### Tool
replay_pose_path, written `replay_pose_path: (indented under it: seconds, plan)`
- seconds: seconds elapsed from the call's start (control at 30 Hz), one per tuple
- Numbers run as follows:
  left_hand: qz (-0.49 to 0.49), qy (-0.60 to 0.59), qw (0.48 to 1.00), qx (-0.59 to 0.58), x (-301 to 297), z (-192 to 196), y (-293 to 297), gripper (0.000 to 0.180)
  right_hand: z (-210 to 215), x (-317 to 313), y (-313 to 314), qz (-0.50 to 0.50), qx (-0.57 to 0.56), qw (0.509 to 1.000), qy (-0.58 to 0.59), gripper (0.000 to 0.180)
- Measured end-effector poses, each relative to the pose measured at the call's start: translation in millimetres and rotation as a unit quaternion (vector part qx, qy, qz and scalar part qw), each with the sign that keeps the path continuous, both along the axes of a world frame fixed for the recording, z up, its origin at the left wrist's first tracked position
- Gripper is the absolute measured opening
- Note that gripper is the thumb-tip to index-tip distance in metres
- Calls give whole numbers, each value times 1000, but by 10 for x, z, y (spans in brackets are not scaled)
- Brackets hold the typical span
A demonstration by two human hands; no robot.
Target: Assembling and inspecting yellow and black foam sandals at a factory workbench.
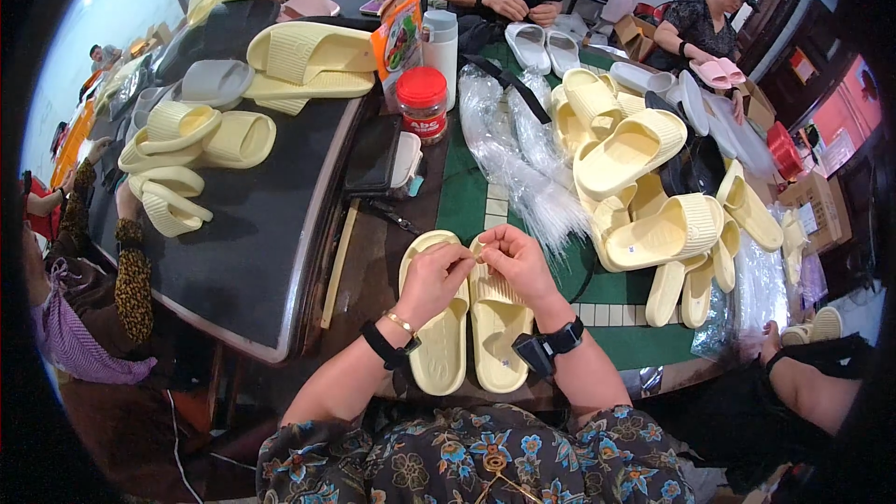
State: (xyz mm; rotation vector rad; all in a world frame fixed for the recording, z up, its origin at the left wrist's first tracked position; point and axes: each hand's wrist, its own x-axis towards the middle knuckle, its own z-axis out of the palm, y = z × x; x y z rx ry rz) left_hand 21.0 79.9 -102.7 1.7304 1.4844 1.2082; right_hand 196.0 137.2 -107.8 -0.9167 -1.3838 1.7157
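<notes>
A pair of pale yellow slide slippers lies side by side in front of me, toes away: the left slipper [439, 350] and the right slipper [502, 345]. Over their ribbed straps, my left hand [432, 275] and my right hand [518, 263] meet with thumbs and forefingers pinched together. Whatever is between the fingertips is too small to make out. The hands cover much of both straps. Just beyond them, on the green table [464, 191], is a bundle of thin clear plastic strips [523, 177] with a black strap [509, 87] across it.
To the right is a heap of yellow slippers [627, 154]. On the left, a black conveyor belt [252, 215] carries yellow and grey slippers. A red-lidded jar [422, 103] and a white bottle [441, 51] stand ahead. Co-workers sit opposite and on both sides; one holds pink slippers [716, 73].
</notes>
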Motion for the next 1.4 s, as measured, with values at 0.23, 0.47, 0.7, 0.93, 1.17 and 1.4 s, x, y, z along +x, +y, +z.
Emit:
replay_pose_path:
  seconds: [0.23, 0.47, 0.7, 0.93, 1.17, 1.4]
  plan:
    - [5, 18, 999, 44, 20, -111, 6, 7, 64, -25, -7, 19, -39, 998, -53, 20]
    - [-7, 23, 998, 60, 11, -173, 0, 5, 32, -43, 23, 47, 5, 997, -54, 13]
    - [-11, 67, 997, 42, -69, 17, -7, 10, 18, -15, 90, 94, 53, 984, -143, 15]
    - [393, -10, 879, 271, -1335, 824, -154, 62, 110, 166, -133, -69, 273, 928, -244, 37]
    - [630, 43, 739, 235, -2800, 1057, -428, 84, 189, 315, -290, 69, 425, 829, -358, 67]
    - [532, -150, 799, 237, -3074, 904, -383, 37, 508, 780, -208, -21, 416, 851, -318, 61]
